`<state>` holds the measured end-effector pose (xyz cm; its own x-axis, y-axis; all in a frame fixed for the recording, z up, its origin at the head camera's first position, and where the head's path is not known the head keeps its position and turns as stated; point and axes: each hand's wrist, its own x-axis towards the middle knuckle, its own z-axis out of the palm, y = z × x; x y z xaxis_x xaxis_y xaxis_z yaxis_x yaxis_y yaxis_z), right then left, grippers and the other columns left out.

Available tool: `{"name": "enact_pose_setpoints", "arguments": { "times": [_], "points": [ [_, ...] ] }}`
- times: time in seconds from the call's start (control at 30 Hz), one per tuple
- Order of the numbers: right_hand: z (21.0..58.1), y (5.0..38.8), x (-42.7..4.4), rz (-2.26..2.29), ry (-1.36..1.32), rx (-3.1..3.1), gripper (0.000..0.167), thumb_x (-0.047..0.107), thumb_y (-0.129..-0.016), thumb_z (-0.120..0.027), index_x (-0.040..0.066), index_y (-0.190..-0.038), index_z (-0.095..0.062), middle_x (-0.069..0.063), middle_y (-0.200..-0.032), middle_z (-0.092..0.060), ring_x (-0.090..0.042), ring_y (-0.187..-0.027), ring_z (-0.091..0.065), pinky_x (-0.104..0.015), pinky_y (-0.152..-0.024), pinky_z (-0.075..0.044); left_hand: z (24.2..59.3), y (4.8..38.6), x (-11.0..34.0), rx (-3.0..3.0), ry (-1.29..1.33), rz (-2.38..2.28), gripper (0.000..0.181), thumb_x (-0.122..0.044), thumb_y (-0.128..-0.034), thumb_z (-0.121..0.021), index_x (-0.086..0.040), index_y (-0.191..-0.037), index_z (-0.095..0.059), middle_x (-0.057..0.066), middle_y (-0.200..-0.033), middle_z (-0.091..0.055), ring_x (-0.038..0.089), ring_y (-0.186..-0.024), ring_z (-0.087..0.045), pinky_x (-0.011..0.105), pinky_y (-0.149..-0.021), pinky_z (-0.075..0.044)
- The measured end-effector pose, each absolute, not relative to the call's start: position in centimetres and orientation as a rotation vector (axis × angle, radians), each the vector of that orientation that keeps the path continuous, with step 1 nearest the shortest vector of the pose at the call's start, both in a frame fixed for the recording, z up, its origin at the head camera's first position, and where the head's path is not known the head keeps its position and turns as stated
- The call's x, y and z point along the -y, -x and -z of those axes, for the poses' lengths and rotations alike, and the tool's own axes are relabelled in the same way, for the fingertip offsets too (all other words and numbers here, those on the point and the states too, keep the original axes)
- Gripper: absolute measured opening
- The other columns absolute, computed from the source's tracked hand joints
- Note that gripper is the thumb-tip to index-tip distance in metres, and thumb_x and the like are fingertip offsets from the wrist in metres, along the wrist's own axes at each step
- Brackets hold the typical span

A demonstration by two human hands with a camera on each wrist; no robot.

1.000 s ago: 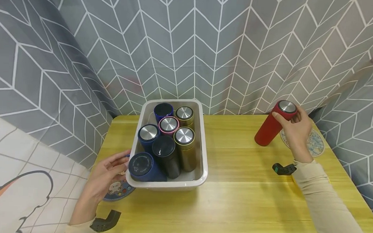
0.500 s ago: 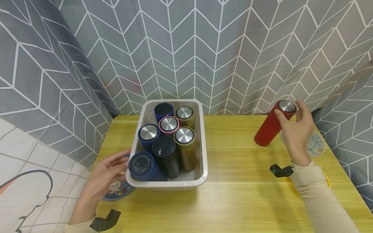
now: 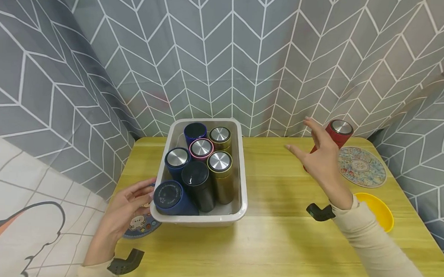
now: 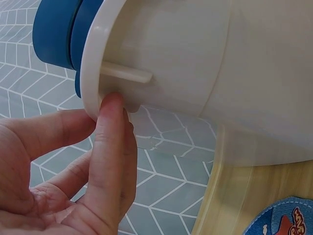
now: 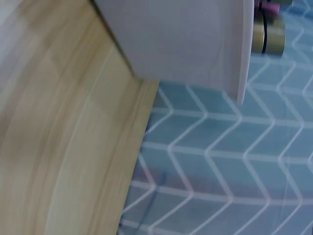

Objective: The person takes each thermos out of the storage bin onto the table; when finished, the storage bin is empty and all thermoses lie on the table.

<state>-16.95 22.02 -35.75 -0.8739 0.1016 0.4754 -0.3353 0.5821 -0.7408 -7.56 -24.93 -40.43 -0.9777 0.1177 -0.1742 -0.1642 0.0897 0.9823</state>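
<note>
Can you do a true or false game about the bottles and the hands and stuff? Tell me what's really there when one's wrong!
1. The white tub has seven bottles in it. True.
2. The red bottle is in the tub too. False: the red bottle is outside it.
3. The left hand touches the tub's rim. True.
4. The right hand holds a bottle. False: the right hand holds nothing.
5. The yellow bowl is on the table. True.
</note>
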Motion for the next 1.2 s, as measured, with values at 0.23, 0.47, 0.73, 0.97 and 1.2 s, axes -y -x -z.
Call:
{"name": "enact_pose_setpoints", "arguments": {
  "times": [0.23,0.47,0.73,0.97,1.2],
  "points": [
    [35.5,16.2,-19.0,-1.346,-0.384,2.493,0.08,0.015,-0.075,-0.09,0.019,-0.146,-0.053,-0.005,-0.153,-0.051,-0.027,-0.144,-0.047,-0.037,-0.118,-0.039,40.4,7.6,24.9,-2.151,0.048,-1.986,0.057,-0.012,-0.0998,-0.063,0.003,-0.15,-0.041,-0.012,-0.112,-0.068,0.005,-0.091,-0.069,0.021,-0.068,-0.06],
    [35.7,15.9,-16.8,-1.557,-0.572,2.613,0.088,0.02,-0.074,-0.091,0.021,-0.15,-0.048,-0.002,-0.155,-0.05,-0.021,-0.147,-0.044,-0.034,-0.12,-0.036,40.3,7.6,24.8,-2.149,0.044,-1.983,0.059,-0.013,-0.0999,-0.063,0.004,-0.151,-0.04,-0.011,-0.113,-0.067,0.005,-0.091,-0.069,0.021,-0.069,-0.06],
    [36.7,16.1,-14.5,-1.733,-0.73,2.642,0.087,0.017,-0.071,-0.093,0.012,-0.147,-0.051,-0.008,-0.151,-0.053,-0.025,-0.143,-0.048,-0.035,-0.12,-0.036,40.3,7.5,24.8,-2.158,0.059,-1.974,0.059,-0.013,-0.0999,-0.063,0.004,-0.151,-0.04,-0.012,-0.113,-0.067,0.005,-0.091,-0.069,0.021,-0.069,-0.06],
    [37.6,16.5,-12.8,-1.792,-0.824,2.659,0.085,0.015,-0.073,-0.091,0.008,-0.146,-0.05,-0.01,-0.15,-0.054,-0.026,-0.142,-0.049,-0.038,-0.12,-0.037,40.3,7.5,24.8,-2.151,0.045,-1.987,0.059,-0.013,-0.0999,-0.063,0.005,-0.151,-0.04,-0.011,-0.112,-0.067,0.005,-0.091,-0.069,0.021,-0.069,-0.06],
    [37.8,16.8,-11.8,-1.75,-0.844,2.676,0.079,0.014,-0.074,-0.09,0.007,-0.143,-0.054,-0.01,-0.146,-0.057,-0.027,-0.138,-0.053,-0.04,-0.118,-0.04,40.3,7.5,24.8,-2.154,0.047,-1.986,0.058,-0.013,-0.1,-0.063,0.004,-0.151,-0.04,-0.01,-0.112,-0.067,0.005,-0.092,-0.068,0.021,-0.069,-0.06]
  ]
}}
